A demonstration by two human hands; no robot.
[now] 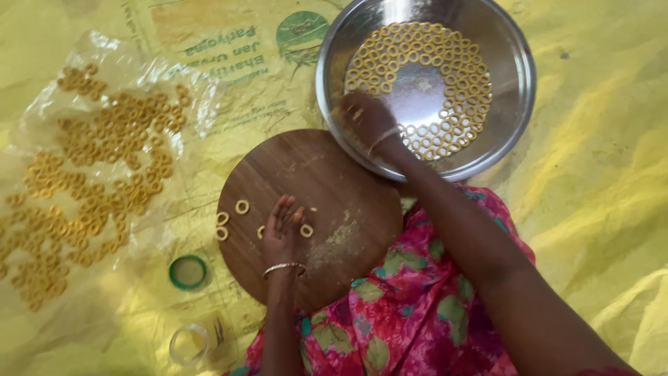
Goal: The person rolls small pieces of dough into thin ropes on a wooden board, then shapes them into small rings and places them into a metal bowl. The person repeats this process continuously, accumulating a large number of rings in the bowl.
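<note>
Four dough rings (pixel 241 207) are counted on the board (pixel 348 181), at nine o'clock of the flat, released left hand (pixel 282 230). The right hand (pixel 365 120) is laid in the bowl (pixel 508 90); its grip cannot be told.

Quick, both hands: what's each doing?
Left hand: open, flat on the round wooden board.
Right hand: inside the steel bowl, grip cannot be told.

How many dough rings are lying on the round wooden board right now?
5 visible: one at upper left, two at the left edge, one left of the left hand, one right of it. The hand may hide more.
</note>
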